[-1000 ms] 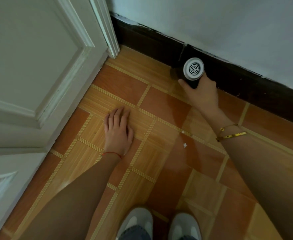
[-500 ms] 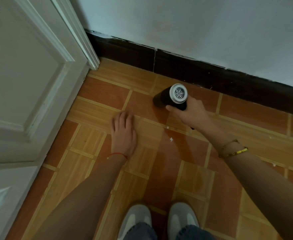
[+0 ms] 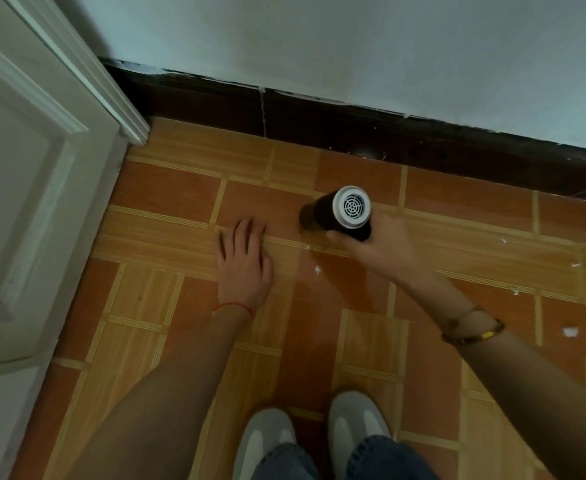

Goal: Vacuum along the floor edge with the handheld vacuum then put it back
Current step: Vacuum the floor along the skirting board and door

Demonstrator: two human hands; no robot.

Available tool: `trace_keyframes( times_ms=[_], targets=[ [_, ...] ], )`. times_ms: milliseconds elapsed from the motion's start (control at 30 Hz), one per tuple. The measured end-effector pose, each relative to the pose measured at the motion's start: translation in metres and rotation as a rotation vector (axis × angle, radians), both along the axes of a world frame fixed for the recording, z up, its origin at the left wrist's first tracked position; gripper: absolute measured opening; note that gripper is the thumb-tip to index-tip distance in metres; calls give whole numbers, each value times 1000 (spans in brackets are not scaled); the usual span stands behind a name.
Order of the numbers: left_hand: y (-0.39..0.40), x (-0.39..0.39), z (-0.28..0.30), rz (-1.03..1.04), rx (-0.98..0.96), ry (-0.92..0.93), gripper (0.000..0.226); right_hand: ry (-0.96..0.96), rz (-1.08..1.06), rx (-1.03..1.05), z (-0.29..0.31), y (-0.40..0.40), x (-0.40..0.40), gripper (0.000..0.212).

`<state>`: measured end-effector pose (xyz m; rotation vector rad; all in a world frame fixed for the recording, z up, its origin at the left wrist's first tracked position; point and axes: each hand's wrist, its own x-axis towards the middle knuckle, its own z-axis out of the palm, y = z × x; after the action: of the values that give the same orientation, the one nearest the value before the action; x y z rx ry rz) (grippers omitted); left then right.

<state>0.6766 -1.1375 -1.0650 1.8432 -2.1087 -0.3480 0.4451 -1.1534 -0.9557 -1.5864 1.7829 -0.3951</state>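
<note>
You are in the vacuuming step: your right hand [image 3: 385,247] has its fingers wrapped round the vacuum [image 3: 340,213], which hangs low over the floor [image 3: 167,192] a little way out from the baseboard [image 3: 457,147], its grilled white end tipped up at you and its dark nose angled down and away from you. Whether the nose touches the tiles cannot be told. Your left hand [image 3: 244,265] lies flat on the floor just beside the vacuum, farther from the baseboard, fingers straight and slightly spread, bracing you.

Several white scraps [image 3: 318,270] lie on the tiles, one close below the vacuum and others spread along the floor out from the baseboard. The next move, as I judge it, calls for swinging the nose onto those scraps and then working back along the baseboard.

A second ago the vacuum was pressed right against the baseboard; since then you have drawn it out onto the open tiles, while the left hand has stayed planted
</note>
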Motion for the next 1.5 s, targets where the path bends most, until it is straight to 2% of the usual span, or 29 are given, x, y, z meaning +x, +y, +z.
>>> trace_keyframes(
  times_ms=[200,267,433,633,833,1067,1233,1333,1500],
  targets=[
    [0,-1,-2,3,-9,7,49,28,-113,-68,0,7,-3,54],
    [0,-1,-3,3,-17,-6,49,25,-92,-59,4,10,-4,54],
    [2,-1,-3,6,-26,-5,50,15,80,108,11,19,-6,51],
    [2,-2,-3,2,-28,-32,50,48,-22,3,20,22,-12,51],
    [2,-3,-2,-4,18,-89,52,16,140,167,20,35,-16,51],
    [2,-6,2,4,38,-119,52,61,-1,62,21,48,-21,53],
    [7,-13,5,8,50,-114,53,-7,119,172,18,56,-17,56],
    [8,-15,6,-46,59,-126,56,-50,-1,141,11,55,-16,57],
    [-3,-18,4,-75,35,-149,56,-22,-219,-60,1,33,-24,54]
  ],
)
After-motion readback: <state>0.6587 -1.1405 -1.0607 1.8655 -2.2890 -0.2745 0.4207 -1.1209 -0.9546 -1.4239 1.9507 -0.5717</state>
